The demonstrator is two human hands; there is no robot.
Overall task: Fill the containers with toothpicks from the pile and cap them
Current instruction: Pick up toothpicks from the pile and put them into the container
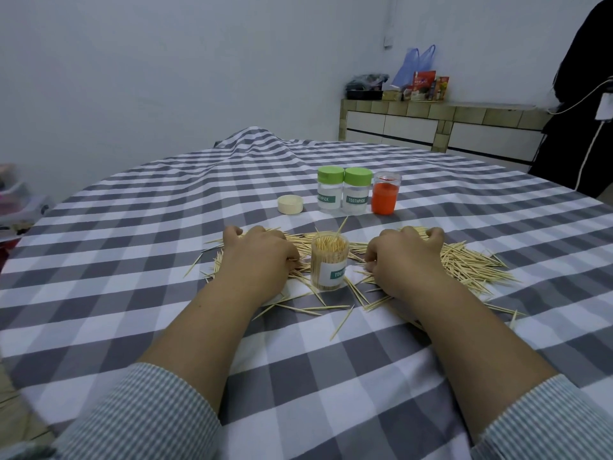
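- Wooden toothpicks (464, 263) are heaped on the checked bench (166, 227), around an uncapped, filled container (329, 260).
- Left hand (262, 254) and right hand (403, 257) are laid on the pile either side of it, fingers curled into the toothpicks.
- Cream cap (290, 204), two green-capped containers (343, 190) and an orange one (384, 193) are set behind.

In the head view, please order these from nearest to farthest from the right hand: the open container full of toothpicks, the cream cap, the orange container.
From the right hand:
1. Clear open container full of toothpicks, just to its left, between both hands.
2. Orange container, beyond it, at the row's right end.
3. Cream round cap, far left of the row.
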